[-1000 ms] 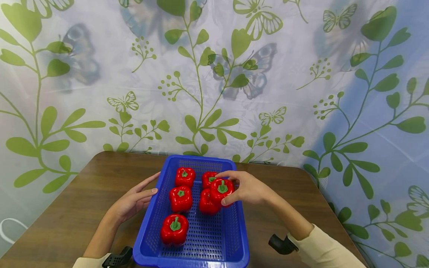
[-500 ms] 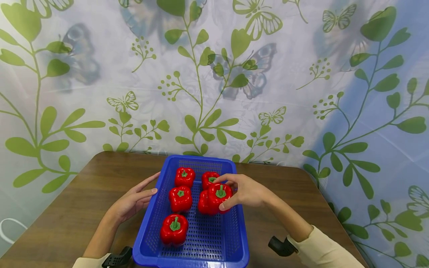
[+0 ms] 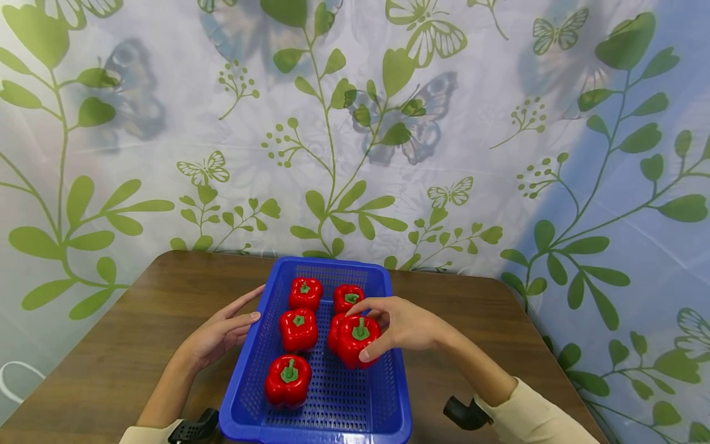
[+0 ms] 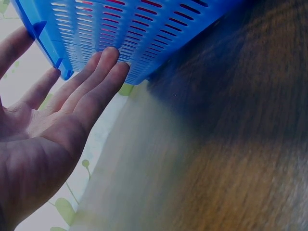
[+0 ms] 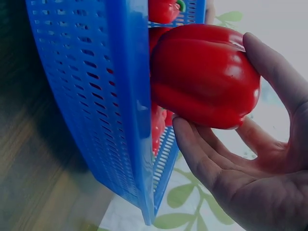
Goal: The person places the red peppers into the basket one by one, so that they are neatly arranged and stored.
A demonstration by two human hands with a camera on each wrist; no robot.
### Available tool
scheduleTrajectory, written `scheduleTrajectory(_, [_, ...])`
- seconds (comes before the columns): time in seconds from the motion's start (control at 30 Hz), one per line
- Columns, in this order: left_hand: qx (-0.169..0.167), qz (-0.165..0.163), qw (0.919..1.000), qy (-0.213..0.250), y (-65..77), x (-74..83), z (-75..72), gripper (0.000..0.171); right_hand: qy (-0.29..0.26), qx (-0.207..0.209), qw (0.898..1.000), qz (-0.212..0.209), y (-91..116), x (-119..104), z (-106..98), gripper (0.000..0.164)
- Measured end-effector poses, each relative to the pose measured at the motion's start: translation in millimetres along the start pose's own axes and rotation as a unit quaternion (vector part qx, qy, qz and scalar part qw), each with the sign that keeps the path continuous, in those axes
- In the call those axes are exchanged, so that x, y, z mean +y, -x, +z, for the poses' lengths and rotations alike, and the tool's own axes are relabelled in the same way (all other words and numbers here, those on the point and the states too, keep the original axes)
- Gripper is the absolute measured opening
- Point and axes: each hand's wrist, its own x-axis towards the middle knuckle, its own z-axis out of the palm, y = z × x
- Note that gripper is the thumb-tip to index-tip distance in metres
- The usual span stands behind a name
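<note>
My right hand (image 3: pixel 413 324) holds a red bell pepper (image 3: pixel 350 351) with a green stem, thumb on one side and fingers on the other. In the right wrist view this bell pepper (image 5: pixel 207 77) is level with the top of the blue basket's side. My left hand (image 3: pixel 213 339) has its fingers spread and touches the left side of the blue plastic basket (image 3: pixel 240 382). Inside, three bell peppers line the left: a far one (image 3: pixel 305 292), a middle one (image 3: pixel 298 330) and a near one (image 3: pixel 287 381). On the right are a far bell pepper (image 3: pixel 346 296) and another (image 3: pixel 333 333), mostly hidden behind the held one.
The basket stands on a brown wooden table (image 3: pixel 460 308), with bare wood on both sides. Behind the table hangs a curtain (image 3: pixel 355 185) printed with green leaves and butterflies. A white cable (image 3: pixel 16 370) curves at the far left.
My right hand has brought the held bell pepper toward me, slightly left and lower over the basket's right half. The left hand and the basket have stayed put.
</note>
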Motion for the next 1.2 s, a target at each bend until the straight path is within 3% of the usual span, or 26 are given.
scheduleTrajectory(0.73, [-0.001, -0.004, 1.0000, 0.003, -1.8, 5.2, -2.3, 0.065, 0.079, -0.023, 0.997, 0.000, -11.4, 7.7, 29.3, 0.059])
scheduleTrajectory(1.2, [0.001, -0.012, 0.9999, 0.009, -4.0, 6.6, -3.8, 0.065, 0.098, -0.031, 0.995, -0.007, -12.6, 6.9, 34.9, 0.056])
